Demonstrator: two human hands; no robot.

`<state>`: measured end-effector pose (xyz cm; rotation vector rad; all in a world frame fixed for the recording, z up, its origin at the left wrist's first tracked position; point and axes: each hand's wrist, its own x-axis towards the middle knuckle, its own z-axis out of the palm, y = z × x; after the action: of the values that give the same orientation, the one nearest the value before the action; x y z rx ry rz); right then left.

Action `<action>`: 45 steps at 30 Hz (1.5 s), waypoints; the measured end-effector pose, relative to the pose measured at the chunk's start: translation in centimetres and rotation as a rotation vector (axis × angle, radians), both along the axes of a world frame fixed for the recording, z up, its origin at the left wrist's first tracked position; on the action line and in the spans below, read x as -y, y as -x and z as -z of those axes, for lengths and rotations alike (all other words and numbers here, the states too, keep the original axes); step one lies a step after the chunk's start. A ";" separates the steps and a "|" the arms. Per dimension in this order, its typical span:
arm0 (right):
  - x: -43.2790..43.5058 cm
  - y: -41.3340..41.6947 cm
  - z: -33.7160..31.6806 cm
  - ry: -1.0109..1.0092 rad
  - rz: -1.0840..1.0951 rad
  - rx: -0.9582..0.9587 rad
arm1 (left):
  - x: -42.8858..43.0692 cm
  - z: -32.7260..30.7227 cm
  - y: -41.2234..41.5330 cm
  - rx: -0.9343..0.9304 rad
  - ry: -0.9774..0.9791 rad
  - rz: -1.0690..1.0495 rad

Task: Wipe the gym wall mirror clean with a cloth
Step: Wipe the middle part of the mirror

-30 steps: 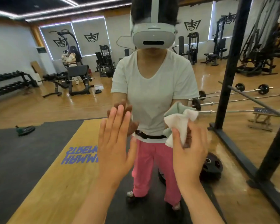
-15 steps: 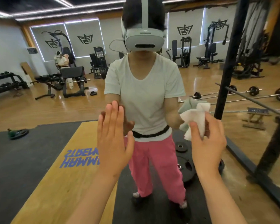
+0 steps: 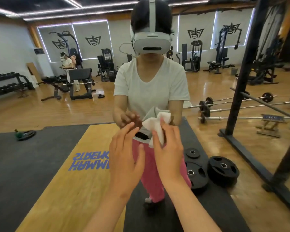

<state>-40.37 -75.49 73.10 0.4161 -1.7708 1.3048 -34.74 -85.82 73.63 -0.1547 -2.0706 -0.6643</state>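
Cloth [image 3: 155, 127]: white, crumpled into a loose bunch, with folds and an uneven top edge standing above the fingers. Its lower part is hidden in the grip. It sits against the mirror [image 3: 45, 113] and meets its own reflection, which shows a grey-green side. It is at centre view, level with the waist of the reflected person [image 3: 151, 87].

Right hand [image 3: 168, 148]: back to the camera, fingers curled round the cloth, one fingertip pressed into the bunch.

Left hand [image 3: 124, 158]: holds nothing, fingers straight and slightly spread. It is just beside the right hand. The fingertips reach their reflection, but contact with the glass cannot be told.

In the glass: the person wears a white T-shirt, pink trousers and a white headset [image 3: 150, 42]. There is a wooden platform [image 3: 60, 173] with reversed blue lettering, and a black mat [image 3: 23, 164] to its left. Weight plates [image 3: 223, 169] lie on the floor right of the hands, with barbells [image 3: 233, 104] beyond them. A black rack upright [image 3: 243, 72] stands at the right. A dumbbell rack [image 3: 5, 84] is at far left. A second person [image 3: 67, 64] stands by a bench at the back.
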 end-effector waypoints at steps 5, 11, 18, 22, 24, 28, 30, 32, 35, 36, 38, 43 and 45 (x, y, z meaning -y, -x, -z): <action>-1.0 -0.4 0.1 -0.128 -0.102 0.018 | -2.2 -1.7 0.3 0.042 -0.284 0.140; -4.5 -0.1 0.0 -0.300 -0.303 0.022 | -5.0 -2.0 2.0 0.062 -0.437 0.059; -9.1 2.8 -2.4 -0.330 0.111 -0.302 | -7.1 -1.6 3.8 0.025 -0.537 -0.138; -9.9 6.3 -2.8 -0.374 0.197 -0.388 | -8.7 -0.7 4.6 -0.023 -0.557 -0.192; -9.7 7.5 -2.2 -0.428 0.279 -0.444 | -9.1 -0.2 5.1 -0.053 -0.504 -0.244; -9.4 8.0 -1.7 -0.408 0.302 -0.485 | -11.6 0.0 5.9 -0.055 -0.342 -0.246; -9.6 8.0 -1.8 -0.399 0.281 -0.500 | -12.7 0.1 6.3 -0.049 -0.278 -0.252; -9.9 8.2 -1.6 -0.429 0.253 -0.520 | -12.4 0.3 6.5 -0.064 -0.181 -0.322; -10.4 8.5 -1.3 -0.466 0.240 -0.553 | -9.6 0.8 6.2 -0.071 -0.046 -0.464; -10.4 8.5 -1.3 -0.462 0.248 -0.558 | -8.3 1.0 6.0 -0.080 -0.045 -0.504; -10.2 8.5 -1.3 -0.446 0.266 -0.562 | -5.8 1.1 5.4 -0.099 -0.088 -0.609; -10.0 8.6 -1.1 -0.458 0.287 -0.563 | -3.5 0.7 5.2 -0.108 -0.501 -0.740; -10.0 8.5 -1.1 -0.456 0.287 -0.564 | -5.2 0.0 5.5 -0.137 -0.601 -0.685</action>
<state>-48.89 -65.53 74.15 0.6774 -1.5507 0.5026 -40.20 -80.62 73.59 0.7911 -1.5587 -0.7707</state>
